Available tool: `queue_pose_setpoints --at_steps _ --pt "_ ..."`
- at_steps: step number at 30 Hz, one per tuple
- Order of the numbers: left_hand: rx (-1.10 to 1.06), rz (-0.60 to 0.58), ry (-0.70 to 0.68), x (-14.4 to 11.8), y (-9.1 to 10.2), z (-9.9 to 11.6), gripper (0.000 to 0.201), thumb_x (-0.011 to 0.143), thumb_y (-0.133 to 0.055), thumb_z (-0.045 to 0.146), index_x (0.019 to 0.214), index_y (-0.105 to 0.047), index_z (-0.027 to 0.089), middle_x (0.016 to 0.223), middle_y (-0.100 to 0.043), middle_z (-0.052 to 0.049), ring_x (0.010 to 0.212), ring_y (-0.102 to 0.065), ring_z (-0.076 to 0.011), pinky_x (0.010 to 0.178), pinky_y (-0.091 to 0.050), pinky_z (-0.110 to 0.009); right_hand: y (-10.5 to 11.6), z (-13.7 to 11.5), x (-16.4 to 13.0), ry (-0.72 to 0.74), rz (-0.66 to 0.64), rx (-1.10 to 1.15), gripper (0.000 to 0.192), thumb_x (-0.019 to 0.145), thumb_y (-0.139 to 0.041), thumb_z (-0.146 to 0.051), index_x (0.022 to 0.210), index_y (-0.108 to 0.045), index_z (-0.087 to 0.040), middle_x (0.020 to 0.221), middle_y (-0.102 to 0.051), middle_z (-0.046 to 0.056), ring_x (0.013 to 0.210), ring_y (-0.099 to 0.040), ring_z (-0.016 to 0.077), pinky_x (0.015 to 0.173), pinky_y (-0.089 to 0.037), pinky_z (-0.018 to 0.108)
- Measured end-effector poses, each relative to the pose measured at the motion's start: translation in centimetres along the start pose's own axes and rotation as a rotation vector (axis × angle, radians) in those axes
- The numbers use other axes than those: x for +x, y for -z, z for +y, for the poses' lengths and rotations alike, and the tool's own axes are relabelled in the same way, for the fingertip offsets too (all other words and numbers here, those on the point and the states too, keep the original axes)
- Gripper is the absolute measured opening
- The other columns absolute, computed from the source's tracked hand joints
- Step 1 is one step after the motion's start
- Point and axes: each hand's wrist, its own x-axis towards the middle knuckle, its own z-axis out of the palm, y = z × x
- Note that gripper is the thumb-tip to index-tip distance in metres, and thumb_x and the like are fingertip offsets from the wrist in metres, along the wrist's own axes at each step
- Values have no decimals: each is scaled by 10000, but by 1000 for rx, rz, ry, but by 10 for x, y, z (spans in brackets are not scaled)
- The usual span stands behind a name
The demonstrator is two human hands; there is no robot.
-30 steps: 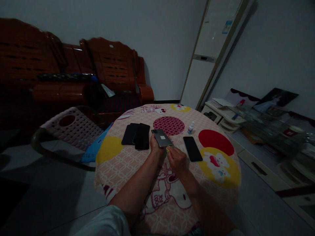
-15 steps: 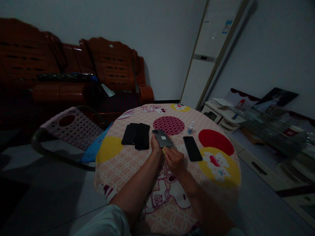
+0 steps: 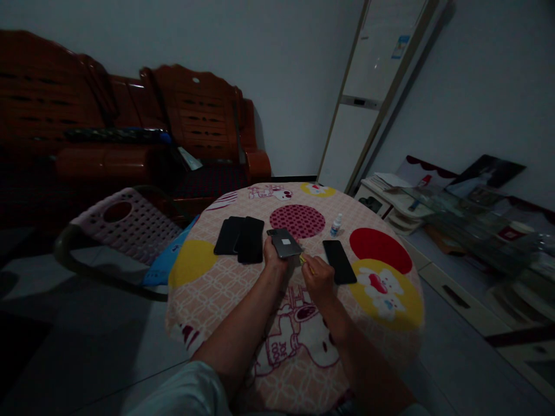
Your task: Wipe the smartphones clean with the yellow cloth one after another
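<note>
My left hand (image 3: 274, 257) holds a grey phone (image 3: 285, 243) with its back up and a small white sticker on it, just above the round table (image 3: 243, 300). My right hand (image 3: 318, 278) is closed on a small yellow tool (image 3: 304, 260) whose tip points at the phone's right lower edge. Two black phones (image 3: 241, 238) lie overlapping to the left of my left hand. Another black phone (image 3: 339, 261) lies flat to the right of my right hand.
A small white bottle (image 3: 336, 225) stands behind the right-hand phone. A pink plastic chair (image 3: 125, 225) is at the table's left, a wooden sofa (image 3: 130, 133) behind it. A tall white cabinet unit (image 3: 368, 92) and low shelves with clutter (image 3: 455, 214) stand at the right.
My right hand with the yellow tool has shifted to the right along the grey phone's lower edge. My left hand keeps the phone nearly still.
</note>
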Motion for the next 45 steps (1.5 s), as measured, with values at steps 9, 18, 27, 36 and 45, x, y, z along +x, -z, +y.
queue_pose_setpoints --at_steps 9,18,27,36,45 --pt "-4 -3 -11 0 0 0 423 896 -325 431 803 -610 133 657 -615 -66 620 -612 -189 680 -520 -348 2 -9 0 25 -59 28 265 893 -433 -134 994 -678 -125 722 -658 70 664 -604 148 632 -469 244" --pt "39 -93 -1 4 4 1 455 895 -351 505 851 -620 140 675 -634 -65 604 -620 -185 630 -528 -338 2 -10 -1 25 -77 53 258 882 -449 -131 990 -683 -136 730 -673 70 656 -615 149 625 -471 242" --pt "133 -192 146 2 5 3 594 893 -268 597 879 -621 120 693 -651 -95 580 -629 -193 542 -524 -324 4 -11 1 11 -81 93 265 876 -445 -120 998 -680 -141 767 -686 76 690 -631 152 647 -482 243" --pt "394 -231 262 2 3 3 545 888 -308 576 772 -599 130 493 -544 -45 352 -468 -119 352 -362 -218 3 -9 2 23 2 133 277 877 -435 -121 995 -683 -153 779 -692 71 691 -644 146 649 -510 245" --pt "563 -154 78 -2 4 -7 342 780 -626 464 798 -662 124 525 -570 -24 398 -486 -103 408 -333 -212 9 -13 5 22 13 167 279 893 -444 -149 1025 -690 -160 748 -684 76 651 -632 151 615 -522 259"
